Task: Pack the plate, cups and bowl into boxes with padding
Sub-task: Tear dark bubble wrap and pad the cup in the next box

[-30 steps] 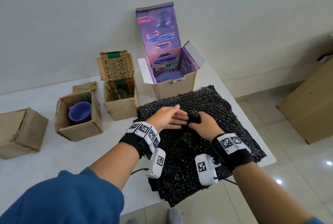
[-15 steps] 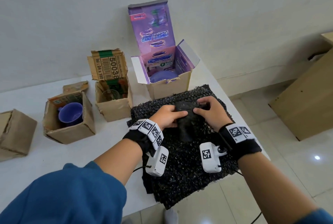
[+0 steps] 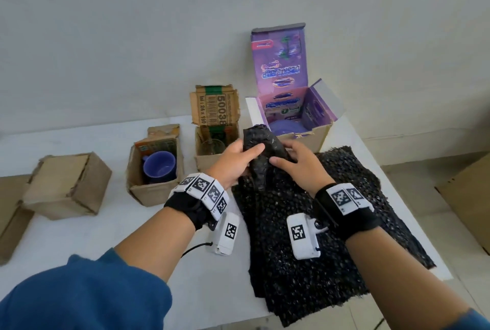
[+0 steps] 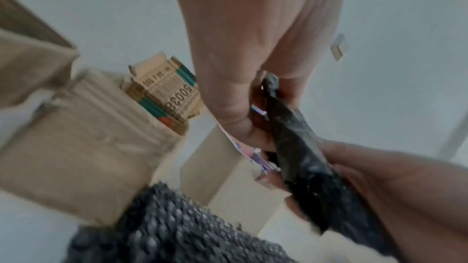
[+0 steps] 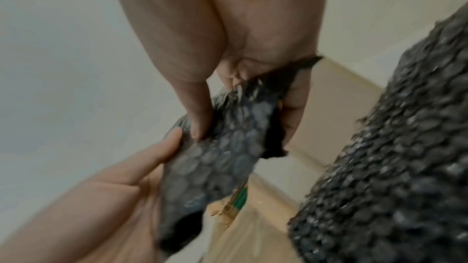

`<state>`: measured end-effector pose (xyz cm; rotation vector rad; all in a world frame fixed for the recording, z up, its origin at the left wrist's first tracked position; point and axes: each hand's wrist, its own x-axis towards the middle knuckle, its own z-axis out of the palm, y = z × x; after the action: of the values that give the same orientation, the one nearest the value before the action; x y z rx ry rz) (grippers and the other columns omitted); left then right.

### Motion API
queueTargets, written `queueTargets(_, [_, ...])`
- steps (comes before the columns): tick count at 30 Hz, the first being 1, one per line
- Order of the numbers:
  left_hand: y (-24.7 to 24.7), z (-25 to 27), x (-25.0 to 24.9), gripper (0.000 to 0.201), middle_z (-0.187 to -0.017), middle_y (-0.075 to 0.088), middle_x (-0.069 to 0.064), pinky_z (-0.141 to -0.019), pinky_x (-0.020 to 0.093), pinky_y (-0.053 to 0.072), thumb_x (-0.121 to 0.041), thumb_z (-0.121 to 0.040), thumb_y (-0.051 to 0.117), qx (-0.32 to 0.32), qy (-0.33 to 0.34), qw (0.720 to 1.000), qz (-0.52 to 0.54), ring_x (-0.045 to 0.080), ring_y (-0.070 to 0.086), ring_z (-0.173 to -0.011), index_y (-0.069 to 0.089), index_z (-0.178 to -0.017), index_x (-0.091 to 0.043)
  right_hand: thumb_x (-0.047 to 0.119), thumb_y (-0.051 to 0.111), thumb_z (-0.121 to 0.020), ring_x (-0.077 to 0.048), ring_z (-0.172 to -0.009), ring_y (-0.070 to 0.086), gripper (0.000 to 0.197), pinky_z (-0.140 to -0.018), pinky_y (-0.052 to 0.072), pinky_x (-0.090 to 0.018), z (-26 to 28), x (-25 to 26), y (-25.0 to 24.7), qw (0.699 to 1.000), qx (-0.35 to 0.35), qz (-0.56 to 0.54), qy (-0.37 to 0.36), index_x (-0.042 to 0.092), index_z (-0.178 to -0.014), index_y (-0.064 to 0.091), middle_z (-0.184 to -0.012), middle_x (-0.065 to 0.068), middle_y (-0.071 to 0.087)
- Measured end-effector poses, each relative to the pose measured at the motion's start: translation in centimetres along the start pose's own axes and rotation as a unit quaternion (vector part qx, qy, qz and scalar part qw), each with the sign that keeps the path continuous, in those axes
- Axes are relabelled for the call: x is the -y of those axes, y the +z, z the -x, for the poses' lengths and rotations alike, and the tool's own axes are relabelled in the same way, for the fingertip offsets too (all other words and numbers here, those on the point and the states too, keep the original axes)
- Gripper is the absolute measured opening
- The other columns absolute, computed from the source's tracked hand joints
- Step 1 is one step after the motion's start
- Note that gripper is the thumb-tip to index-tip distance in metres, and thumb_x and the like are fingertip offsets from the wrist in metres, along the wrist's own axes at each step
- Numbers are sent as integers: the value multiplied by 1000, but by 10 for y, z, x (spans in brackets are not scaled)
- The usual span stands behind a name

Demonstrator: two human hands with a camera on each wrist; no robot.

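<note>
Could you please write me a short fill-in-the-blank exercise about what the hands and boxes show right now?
1. Both the left hand and the right hand grip a small piece of black ____ wrap.
2. The blue mug sits inside an open ____ box.
3. The box with the purple printed lining has its lid standing ____.
4. The brown box farthest left is ____.

Missing words: bubble; cardboard; open; closed

Four boxes (image 3: 290, 115), one blue cup (image 3: 160, 168), one glass (image 3: 210, 146), two hands (image 3: 233, 164).
</note>
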<state>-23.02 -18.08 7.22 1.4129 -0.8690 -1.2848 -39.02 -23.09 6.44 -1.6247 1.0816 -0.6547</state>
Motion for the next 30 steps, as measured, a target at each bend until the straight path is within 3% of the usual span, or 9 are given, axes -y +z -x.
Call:
queueTargets(3, [-38,5,0,56,-127,54,0,-102,40,44,-34,-83,69,-68,55,988,-124,14,55,-114,36,-129,-26,18,67,-86,-23,-101,64,25,-94,49,-45,-11,17,31,999,-9,-46,2,12,-107,55,-107,-9,67])
queueTargets(6, [-76,14,-5,64,-132,52,1,-104,43,42,-32,-82,69,-65,75,986,-135,15,52,-120,28,-132,-32,18,65,-87,-29,-92,65,13,-91,51,-51,-19,38,68,997,13,-80,-13,9,-96,62,-97,-15,68])
queueTargets(9, [-116,22,-7,59,-120,61,5,-96,44,50,-17,-82,71,-111,99,985,-89,18,59,-112,32,-125,-30,12,63,-88,-22,-87,63,7,-90,50,-45,-25,57,103,992,58,-107,-24,17,-91,67,-92,-11,67])
queueTargets(13, [-167,34,-10,43,-99,63,6,-76,32,56,-13,-84,69,-177,145,965,-124,18,65,-87,34,-106,-26,0,62,-86,-17,-86,64,31,-82,53,-30,-37,76,146,985,120,-119,-32,8,-115,58,-94,-8,67])
queueTargets(16, [-204,38,-4,24,-110,62,6,-86,34,53,-13,-89,63,-136,161,967,-147,18,62,-97,51,-102,-29,0,66,-82,-23,-82,65,55,-80,56,-37,-46,85,175,985,110,-125,-43,17,-128,42,-85,-10,65])
queueTargets(19, [-235,42,1,35,-124,59,4,-95,26,50,-13,-93,57,-58,102,986,-116,12,59,-112,52,-126,-21,2,67,-82,-19,-79,61,66,-80,56,-35,-58,88,198,987,129,-51,-86,27,-137,39,-83,-1,58])
queueTargets(23, [-265,48,3,39,-115,60,-7,-83,10,48,-11,-92,57,22,41,989,-137,1,58,-103,51,-131,-14,6,70,-81,-1,-78,59,49,-81,52,-20,-68,91,221,972,161,85,-146,14,-127,57,-91,8,56])
queueTargets(26, [-277,44,10,32,-108,59,-10,-80,3,43,-16,-89,62,2,50,980,-190,-1,55,-98,58,-120,-19,12,73,-78,-12,-92,56,28,-86,50,-24,-73,85,236,963,137,151,-175,14,-105,64,-103,2,57])
queueTargets(30, [-293,36,36,33,-118,51,-8,-102,32,37,-31,-83,70,-98,116,929,-339,12,44,-118,59,-114,-29,26,72,-78,-19,-96,49,30,-89,46,-36,-77,73,246,943,52,293,-146,20,-102,56,-101,-3,55])
